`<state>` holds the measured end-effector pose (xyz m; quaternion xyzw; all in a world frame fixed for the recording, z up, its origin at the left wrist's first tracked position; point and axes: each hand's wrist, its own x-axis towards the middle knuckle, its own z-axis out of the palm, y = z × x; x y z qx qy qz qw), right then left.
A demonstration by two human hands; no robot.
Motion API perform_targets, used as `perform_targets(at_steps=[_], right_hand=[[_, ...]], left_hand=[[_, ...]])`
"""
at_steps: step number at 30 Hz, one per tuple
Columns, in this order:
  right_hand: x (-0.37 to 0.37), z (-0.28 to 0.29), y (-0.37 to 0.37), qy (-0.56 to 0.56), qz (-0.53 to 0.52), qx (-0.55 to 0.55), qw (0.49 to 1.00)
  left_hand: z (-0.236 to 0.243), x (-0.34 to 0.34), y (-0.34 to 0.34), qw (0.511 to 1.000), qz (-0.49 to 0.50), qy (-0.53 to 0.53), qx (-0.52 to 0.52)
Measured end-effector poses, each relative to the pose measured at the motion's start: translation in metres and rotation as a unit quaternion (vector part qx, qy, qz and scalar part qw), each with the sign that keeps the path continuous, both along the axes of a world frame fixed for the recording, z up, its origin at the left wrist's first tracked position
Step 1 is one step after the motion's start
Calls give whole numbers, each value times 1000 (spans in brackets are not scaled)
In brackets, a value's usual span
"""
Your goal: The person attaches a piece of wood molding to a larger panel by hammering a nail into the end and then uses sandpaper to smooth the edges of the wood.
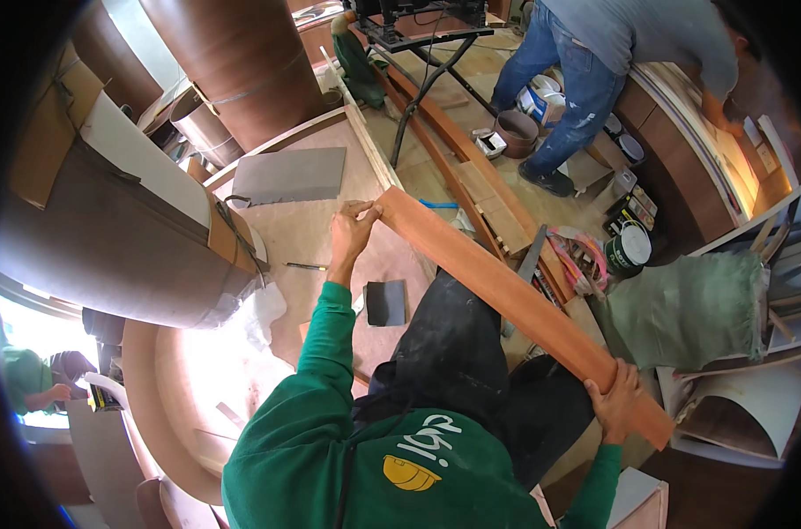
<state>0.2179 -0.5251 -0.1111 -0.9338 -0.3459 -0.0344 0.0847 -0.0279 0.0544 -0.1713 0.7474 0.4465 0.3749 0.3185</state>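
A long reddish-brown wooden board lies slantwise across my lap, its far end to the left and its near end to the right. My left hand pinches the corner of the far end between thumb and fingers. Near the other end, my right hand is wrapped round the board's edge. On the plywood surface by my left arm lie a dark square sheet, a slim pencil-like stick and a grey-brown panel. A handsaw shows just beyond the board.
A co-worker in jeans leans over a bench at the far right. Long wooden strips, a lidded bucket and a green sack lie beyond the board. Large rolled brown sheets stand at the left.
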Motion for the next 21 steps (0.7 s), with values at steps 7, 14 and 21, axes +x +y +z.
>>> perform_targets(at_steps=[7, 14, 21], right_hand=[[-1, 3, 1, 5, -3, -17, 1000], [-1, 3, 1, 8, -3, -11, 1000], [-3, 4, 2, 9, -10, -9, 1000]], left_hand=[[3, 3, -1, 1000, 3, 16, 21], [-8, 2, 7, 998, -6, -3, 55], [31, 23, -7, 985, -10, 119, 128]])
